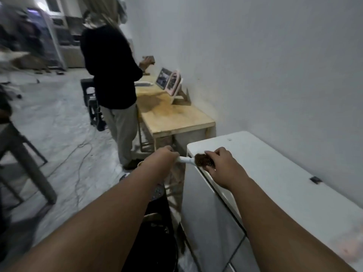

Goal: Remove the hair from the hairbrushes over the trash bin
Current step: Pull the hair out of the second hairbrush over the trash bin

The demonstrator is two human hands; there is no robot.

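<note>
A white-handled hairbrush [193, 160] with brown hair matted over its bristles is held out in front of me, near the corner of a white folding table [275, 173]. My left hand [163, 157] grips the white handle. My right hand [220, 165] curls over the brush head, fingers on the hair. Below my left forearm stands a dark trash bin [155, 238], mostly hidden by the arm; the brush is a little beyond and to the right of it.
A person in a black top [110, 67] stands at a wooden table [172, 114] against the white wall, with picture frames [170, 79] on it. Cables lie on the pale floor [64, 122]. A dark table leg [29, 165] stands at left.
</note>
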